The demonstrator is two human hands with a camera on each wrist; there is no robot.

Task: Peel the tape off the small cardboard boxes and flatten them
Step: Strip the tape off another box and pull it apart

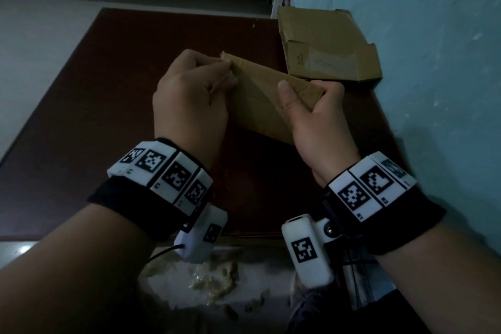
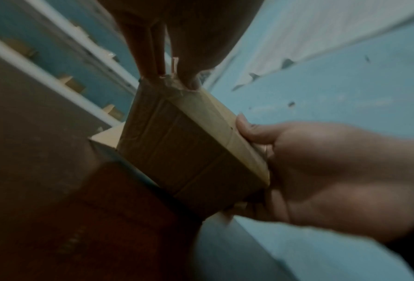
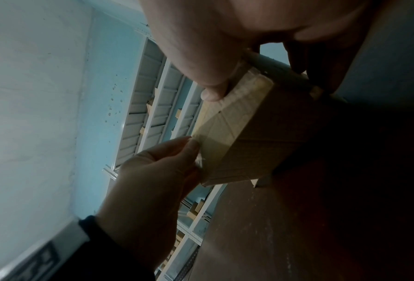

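Both hands held the taped box [image 1: 265,102] above the table [image 1: 108,106]: the right hand [image 1: 317,116] clamped its near end as an anchor, so the left hand [image 1: 189,95] could pinch the tape [image 2: 174,83] lifting at the far corner.

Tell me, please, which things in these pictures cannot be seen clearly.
- Right hand fingers: head view, hidden behind the small box.
- Tape end under left hand fingertips: all views, covered or blurred.
- Print on the flattened cardboard: head view, too small and dim.
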